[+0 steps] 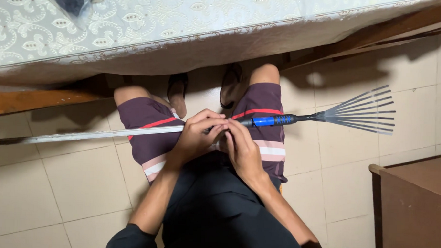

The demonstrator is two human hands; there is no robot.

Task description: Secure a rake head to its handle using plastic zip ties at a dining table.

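A seated person holds a small fan rake (pixel 259 121) across the lap, its silver pole (pixel 103 134) running out to the left above the tiled floor (pixel 81 182) and its spread metal tines (pixel 365 109) pointing right, past the blue and black collar (pixel 272 121) at the head. The left hand (pixel 195 138) is curled shut around the pole just left of the collar, and the right hand (pixel 243 148) sits touching it, fingers (pixel 230 131) closed on the same joint. On the far side stands a desk (pixel 45 101) under a patterned lace cloth (pixel 160 19), and a brown wooden cabinet (pixel 418 204) stands near on the right.
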